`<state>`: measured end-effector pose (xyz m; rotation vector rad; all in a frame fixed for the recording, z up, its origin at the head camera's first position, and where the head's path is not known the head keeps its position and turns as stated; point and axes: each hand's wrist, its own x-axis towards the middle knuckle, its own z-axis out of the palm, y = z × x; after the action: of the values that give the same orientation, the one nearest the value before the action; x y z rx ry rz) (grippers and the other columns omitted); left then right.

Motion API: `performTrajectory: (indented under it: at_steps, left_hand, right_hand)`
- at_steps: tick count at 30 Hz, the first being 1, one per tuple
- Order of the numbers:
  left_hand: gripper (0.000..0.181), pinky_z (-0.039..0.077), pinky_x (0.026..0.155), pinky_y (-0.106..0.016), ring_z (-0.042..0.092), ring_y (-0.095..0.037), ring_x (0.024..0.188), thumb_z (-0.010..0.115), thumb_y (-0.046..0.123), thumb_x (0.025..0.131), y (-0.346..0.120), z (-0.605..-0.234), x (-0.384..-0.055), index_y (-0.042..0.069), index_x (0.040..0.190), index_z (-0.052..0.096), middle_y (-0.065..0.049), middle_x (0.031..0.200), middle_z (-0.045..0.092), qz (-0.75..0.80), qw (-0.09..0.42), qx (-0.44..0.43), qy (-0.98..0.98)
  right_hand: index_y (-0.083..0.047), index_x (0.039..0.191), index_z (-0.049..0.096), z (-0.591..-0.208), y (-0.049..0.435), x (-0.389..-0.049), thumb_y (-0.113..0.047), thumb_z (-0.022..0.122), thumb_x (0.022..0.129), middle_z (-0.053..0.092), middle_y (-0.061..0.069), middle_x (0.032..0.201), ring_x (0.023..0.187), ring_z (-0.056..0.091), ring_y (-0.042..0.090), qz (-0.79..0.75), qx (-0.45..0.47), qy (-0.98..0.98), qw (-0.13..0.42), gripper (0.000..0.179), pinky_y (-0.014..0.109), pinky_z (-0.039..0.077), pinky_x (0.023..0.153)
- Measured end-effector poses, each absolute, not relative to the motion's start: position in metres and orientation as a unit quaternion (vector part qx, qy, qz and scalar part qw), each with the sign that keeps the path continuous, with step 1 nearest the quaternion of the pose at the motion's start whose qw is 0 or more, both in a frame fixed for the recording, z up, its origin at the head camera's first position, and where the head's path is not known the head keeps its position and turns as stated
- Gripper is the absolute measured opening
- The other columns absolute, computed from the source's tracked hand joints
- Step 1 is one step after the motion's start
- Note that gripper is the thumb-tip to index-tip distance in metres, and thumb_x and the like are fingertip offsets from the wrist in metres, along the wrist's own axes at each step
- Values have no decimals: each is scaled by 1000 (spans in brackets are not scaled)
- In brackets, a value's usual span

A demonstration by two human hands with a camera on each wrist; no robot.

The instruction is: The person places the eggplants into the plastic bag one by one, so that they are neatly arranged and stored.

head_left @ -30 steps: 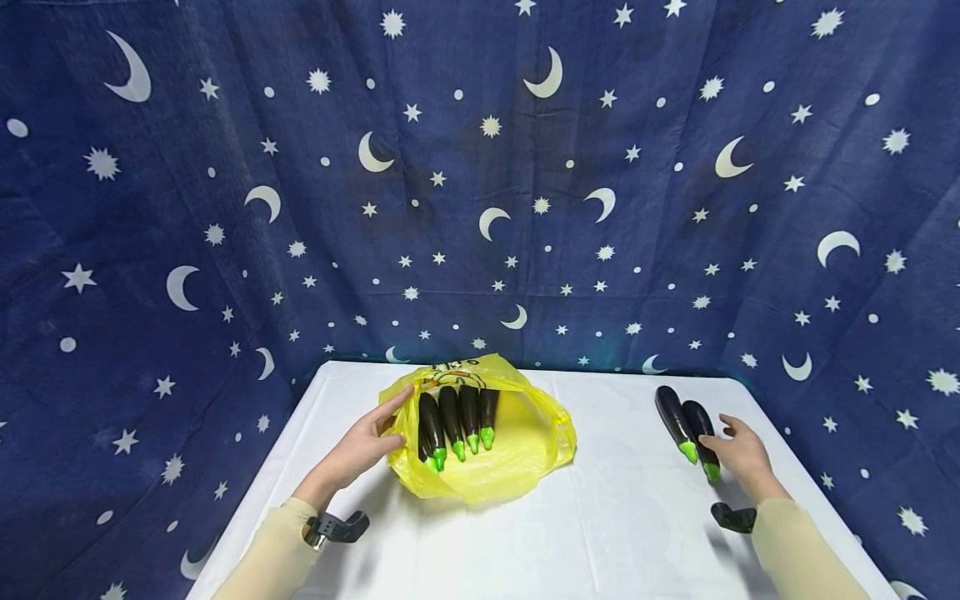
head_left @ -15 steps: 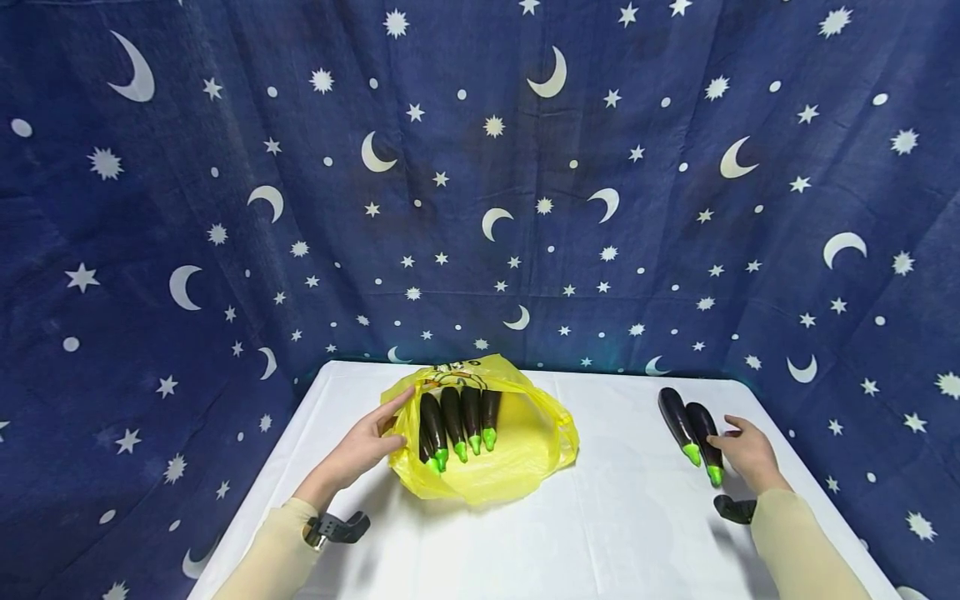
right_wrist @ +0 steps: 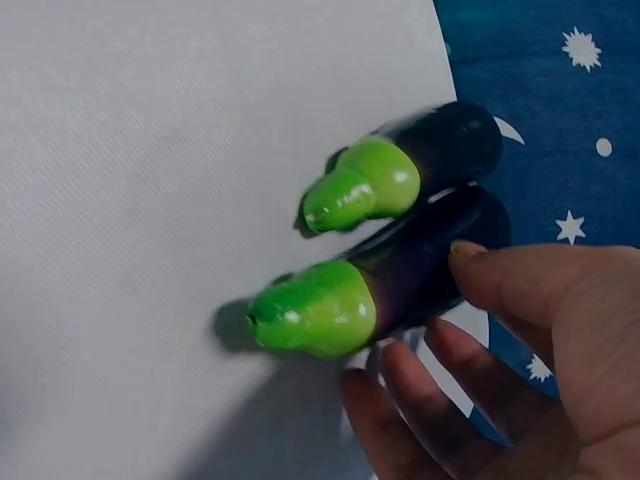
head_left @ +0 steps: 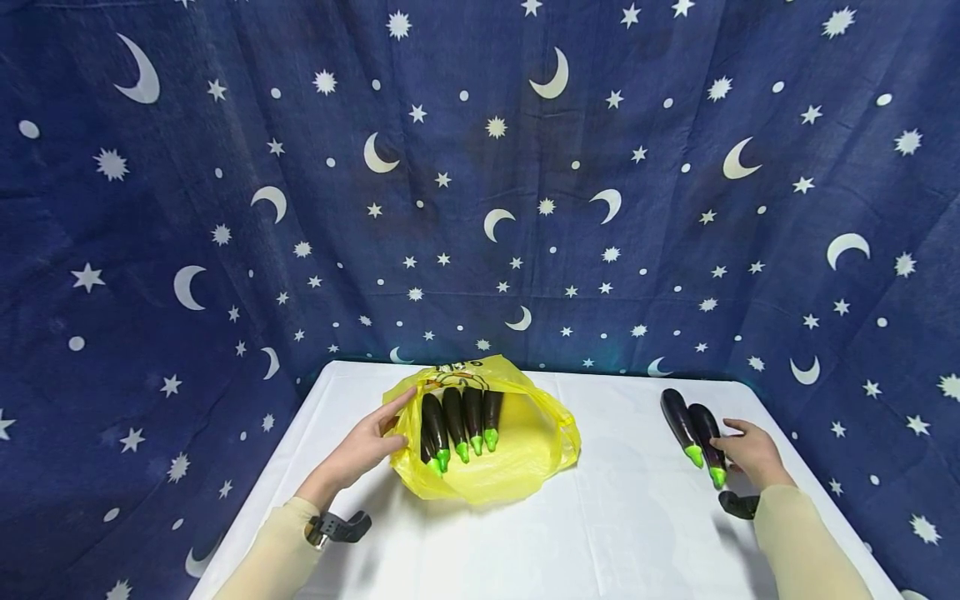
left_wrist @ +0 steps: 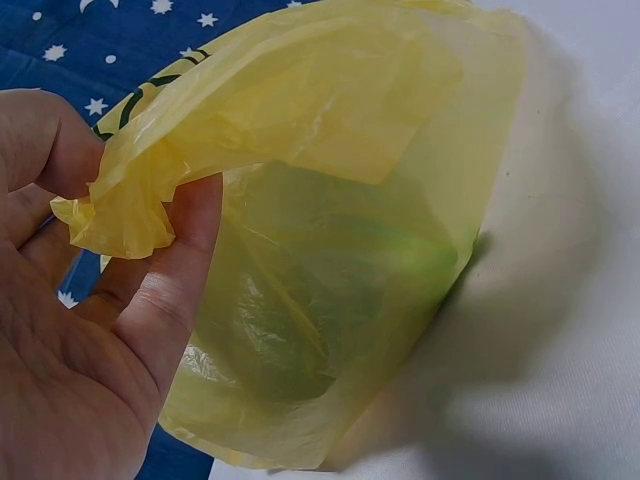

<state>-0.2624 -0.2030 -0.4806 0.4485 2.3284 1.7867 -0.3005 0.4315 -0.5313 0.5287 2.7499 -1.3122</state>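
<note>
Head view: a dark blue curtain (head_left: 442, 321) printed with pale moons and stars spreads behind and beside a white-covered table (head_left: 517, 550), whose near edge is cut off by the frame. On the table sits a yellow plastic bag (head_left: 517, 479), its mouth gaping toward the camera. Several dark purple eggplants (head_left: 454, 412) lie side by side in the left part of it, green ends toward the opening; four show plainly and part of another peeks out at the far left. Their upper ends are hidden under the bag's top, and so is anything deeper inside.

Two sleeves (head_left: 273, 546), pale and cut off below, lead to the hands, which are well apart. The left hand (head_left: 358, 450) pinches the bag's left rim; the left wrist view shows the plastic bunched between thumb and fingers, with only blurry green and dark shapes through the film.

Well to the right of the bag, the right hand (head_left: 753, 454) grips the nearer eggplant (head_left: 706, 429), thumb on one side, fingertips along the other. The farther eggplant (head_left: 677, 417) lies just beside it, on the side away from that hand. In the right wrist view both of their green ends (right_wrist: 315, 310) face the camera, while the dark bodies recede and the thumb covers part of the gripped one.
</note>
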Motion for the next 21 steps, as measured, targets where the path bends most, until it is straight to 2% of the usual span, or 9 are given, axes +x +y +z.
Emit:
performTrajectory:
  at_steps: [7,14,21]
  left_hand:
    - [77,37,96,-32,31,-16,131,58,-3,82,-202,-479,-263,32,145,30,11,148,27,599,100,152,780]
    - [76,38,94,-27,31,-18,132,56,-4,83,-198,-460,-253,22,147,26,4,150,25,600,111,163,775]
    - [75,38,95,-28,30,-19,132,56,-4,82,-198,-457,-250,21,147,27,3,150,26,599,107,165,776]
  right_hand:
    - [11,141,21,-531,436,-302,-15,67,81,43,40,118,80,63,27,-474,177,861,56,80,43,53,69]
    - [11,141,17,-530,435,-304,-17,67,82,43,40,118,81,62,28,-472,171,862,77,82,45,52,70]
    - [11,142,13,-530,439,-305,-18,66,83,55,34,103,75,64,26,-481,169,855,98,84,46,52,68]
